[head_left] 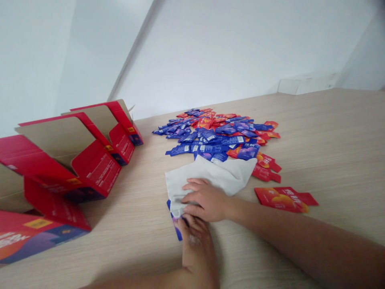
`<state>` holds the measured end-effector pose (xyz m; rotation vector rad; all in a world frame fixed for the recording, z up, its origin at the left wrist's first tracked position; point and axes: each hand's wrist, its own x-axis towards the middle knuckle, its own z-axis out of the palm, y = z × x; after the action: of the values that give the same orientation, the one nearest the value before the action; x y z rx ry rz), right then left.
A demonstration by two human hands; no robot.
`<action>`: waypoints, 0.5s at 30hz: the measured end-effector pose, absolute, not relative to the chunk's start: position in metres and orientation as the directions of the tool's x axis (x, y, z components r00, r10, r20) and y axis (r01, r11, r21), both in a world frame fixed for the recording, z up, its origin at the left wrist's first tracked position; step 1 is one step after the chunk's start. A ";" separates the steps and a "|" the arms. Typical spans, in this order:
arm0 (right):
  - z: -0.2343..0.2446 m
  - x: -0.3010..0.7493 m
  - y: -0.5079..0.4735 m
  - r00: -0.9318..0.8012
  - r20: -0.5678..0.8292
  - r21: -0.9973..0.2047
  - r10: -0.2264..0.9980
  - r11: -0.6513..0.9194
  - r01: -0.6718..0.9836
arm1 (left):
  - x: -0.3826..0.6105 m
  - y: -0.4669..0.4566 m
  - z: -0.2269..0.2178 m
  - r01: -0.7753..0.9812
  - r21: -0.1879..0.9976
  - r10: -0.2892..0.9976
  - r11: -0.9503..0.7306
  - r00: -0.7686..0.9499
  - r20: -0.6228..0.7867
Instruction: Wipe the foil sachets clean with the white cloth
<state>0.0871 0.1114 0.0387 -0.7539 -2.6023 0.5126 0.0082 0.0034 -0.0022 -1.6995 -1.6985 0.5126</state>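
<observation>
My right hand lies on a white cloth, its fingers stretched out and slightly apart. Under the cloth's near left corner is a blue sachet, of which only the left edge and lower end show. My left hand is bent down over that sachet, its fingers closed at the cloth's near edge and touching my right thumb. Its fingertips are partly hidden. To the right of the cloth, a red sachet with an orange fruit print lies flat on its own.
A heap of blue and red sachets spreads behind the cloth on the wooden table. Several open red cardboard boxes stand in a row along the left. A white box-like object sits against the back wall.
</observation>
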 end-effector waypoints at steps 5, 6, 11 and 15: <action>0.039 0.087 0.112 -0.784 0.241 -0.442 0.572 0.784 0.436 | 0.006 0.003 0.005 0.725 -0.689 0.982 0.017 0.118 0.149; 0.039 0.087 0.112 -0.784 0.241 -0.441 0.572 0.784 0.437 | 0.004 0.002 0.008 0.724 -0.690 0.979 -0.009 0.146 0.140; 0.039 0.087 0.112 -0.785 0.243 -0.436 0.570 0.787 0.436 | 0.004 0.002 0.017 0.692 -0.721 0.977 -0.041 0.178 0.115; 0.039 0.087 0.112 -0.786 0.242 -0.439 0.570 0.786 0.435 | 0.006 0.002 0.011 0.665 -0.747 0.985 -0.004 0.132 0.112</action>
<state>0.0865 0.1119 0.0387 -0.7640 -2.6142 0.5156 0.0060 0.0025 0.0114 -1.7389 -1.6016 0.6052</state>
